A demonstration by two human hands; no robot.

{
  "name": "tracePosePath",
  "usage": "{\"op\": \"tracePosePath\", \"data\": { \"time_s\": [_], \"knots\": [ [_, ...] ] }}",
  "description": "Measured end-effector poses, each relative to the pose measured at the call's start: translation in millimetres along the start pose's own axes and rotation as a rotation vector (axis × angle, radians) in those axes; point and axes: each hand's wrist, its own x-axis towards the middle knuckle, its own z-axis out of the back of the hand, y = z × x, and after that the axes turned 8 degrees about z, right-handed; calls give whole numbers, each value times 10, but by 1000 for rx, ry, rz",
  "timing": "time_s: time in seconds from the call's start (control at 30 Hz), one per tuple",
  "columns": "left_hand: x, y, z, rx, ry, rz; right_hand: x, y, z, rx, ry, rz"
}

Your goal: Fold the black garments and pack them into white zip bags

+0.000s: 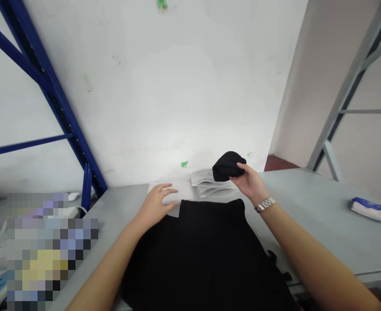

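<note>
My right hand, with a metal watch on its wrist, is closed around a small balled-up black cloth, held just above a stack of white plastic bags at the back of the table. My left hand lies flat, fingers stretched out, on a white bag next to that stack. A large black garment is spread on the grey table between my forearms and reaches to the near edge.
A blue and white packet lies at the table's right. A blue shelf frame stands at the left, a grey one at the right. A white wall is close behind the table. A blurred-out patch covers the lower left.
</note>
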Motion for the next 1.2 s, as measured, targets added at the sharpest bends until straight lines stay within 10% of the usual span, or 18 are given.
{"op": "tracePosePath", "data": {
  "time_s": [0.13,0.2,0.4,0.67,1.0,1.2],
  "knots": [
    [-284,-219,-161,6,596,-136,-38,26,-60,-39,53,26],
    [-303,-221,-280,-54,717,-107,-57,46,-91,-75,74,53],
    [-99,-195,-303,-579,445,102,-275,140,-318,-284,181,83],
    [-68,-122,-82,-1113,418,420,-641,197,-608,-409,569,-36],
    [-513,-473,-237,-521,483,50,-533,-34,-487,-979,448,442],
    [-809,-565,-199,-172,325,114,-515,263,-608,-916,250,713]
  ]
}}
